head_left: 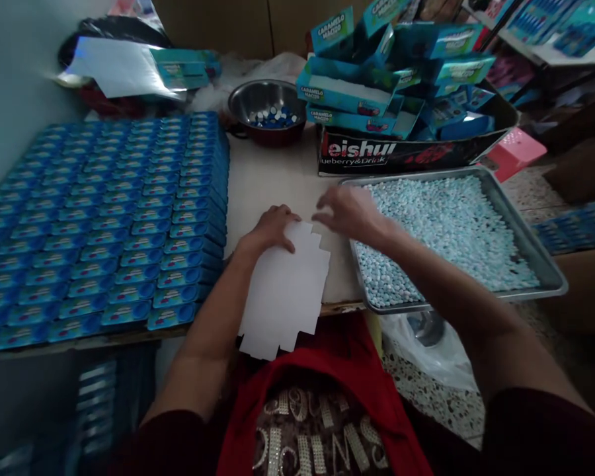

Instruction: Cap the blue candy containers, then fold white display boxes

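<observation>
A flat white cardboard blank (288, 291) with notched ends lies at the table's front edge, its near end jutting past it. My left hand (276, 228) rests on its far left corner, thumb and fingers spread apart. To the right, my right hand (350, 210) hovers slightly blurred between the blank and the tray, fingers apart and nothing visible in them. The metal tray (535, 248) beside it holds a layer of small pale blue and white candies (441, 218).
Stacked blue packs (104, 225) cover the table's left side. A metal bowl (268, 135) with blue and white pieces stands at the back. Behind the tray, a black box (401, 155) holds open blue cartons (350, 86). A silvery sheet (114, 66) lies back left.
</observation>
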The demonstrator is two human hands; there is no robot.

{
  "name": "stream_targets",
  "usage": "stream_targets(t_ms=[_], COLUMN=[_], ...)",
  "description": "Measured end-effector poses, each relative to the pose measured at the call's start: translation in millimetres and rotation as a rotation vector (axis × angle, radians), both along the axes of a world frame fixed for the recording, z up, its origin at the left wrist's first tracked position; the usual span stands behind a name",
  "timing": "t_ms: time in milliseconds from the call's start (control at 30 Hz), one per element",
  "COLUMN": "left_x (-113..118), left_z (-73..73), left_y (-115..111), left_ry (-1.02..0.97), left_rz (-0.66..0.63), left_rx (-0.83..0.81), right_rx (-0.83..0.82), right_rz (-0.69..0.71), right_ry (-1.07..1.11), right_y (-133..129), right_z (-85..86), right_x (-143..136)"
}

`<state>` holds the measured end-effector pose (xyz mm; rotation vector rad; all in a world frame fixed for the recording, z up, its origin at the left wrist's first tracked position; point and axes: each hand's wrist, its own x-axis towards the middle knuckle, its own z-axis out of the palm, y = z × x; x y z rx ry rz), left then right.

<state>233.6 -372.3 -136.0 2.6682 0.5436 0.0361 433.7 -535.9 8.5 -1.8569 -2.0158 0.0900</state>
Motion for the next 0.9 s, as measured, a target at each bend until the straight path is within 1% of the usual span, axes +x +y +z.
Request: stream_targets(t_ms=[33,67,100,133,167,233,300,367,433,500,533,567,600,633,667,700,733,767,833,900], left_x=[0,-2,-4,-6,-8,-11,-15,-20,-27,-37,-43,-50,-56,-64,-71,-78,-84,-90,-98,-103], left_z=[0.5,0.9,1.4,2.3,3.8,9.7,21.4,41.1,68.5,98.1,110.6,119.8,124.4,123.7,117.6,106.6,91.9,75.2,42.2,17.8], left_y=[-2,-5,-9,-13,-17,-24,-28,-29,-28,-25,-24,-23,-24,-28,-33,-42,-52,-65,-88,-103], left_ry=[-0.021,-0.048,-0.078,-0.107,-0.137,-0.201,-0.284,-0.392,-0.501,-0.579,-0.598,-0.601,-0.595,-0.579,-0.575,-0.585,-0.604,-0.678,-0.715,-0.73], left_rz=[-0.012,-0.006,0.015,0.046,0.08,0.133,0.165,0.2,0.243,0.293,0.314,0.329,0.344,0.357,0.376,0.402,0.431,0.471,0.487,0.489], left_rx=[-0.006,-0.009,-0.006,0.001,0.01,0.006,-0.037,-0.085,-0.114,-0.134,-0.146,-0.168,-0.22,-0.313,-0.434,-0.576,-0.734,-0.824,-0.948,-1.049], right_rx=[-0.149,-0.252,-0.311,-0.328,-0.292,-0.144,-0.006,0.061,0.047,0.022,0.026,0.036,0.049,0.057,0.056,0.047,0.038,0.035,0.019,-0.02], right_rz=[-0.106,-0.173,-0.22,-0.256,-0.272,-0.302,-0.347,-0.404,-0.444,-0.438,-0.426,-0.414,-0.409,-0.409,-0.413,-0.418,-0.423,-0.432,-0.457,-0.477], right_ry=[-0.039,-0.07,-0.071,-0.062,-0.038,0.037,0.158,0.388,0.751,1.153,1.324,1.458,1.554,1.621,1.667,1.701,1.726,1.74,1.736,1.682], right_y=[-18,-36,-53,-67,-79,-96,-103,-104,-101,-97,-96,-96,-96,-97,-99,-100,-100,-101,-100,-98], right_z=[-22.2,-42.0,-58.7,-72.2,-82.9,-98.8,-110.6,-118.7,-120.5,-114.6,-109.5,-103.7,-97.9,-92.9,-89.0,-86.7,-85.9,-86.6,-91.3,-98.2], right_x=[-16,-31,-42,-51,-56,-62,-66,-71,-77,-83,-85,-86,-86,-86,-84,-82,-81,-80,-80,-82])
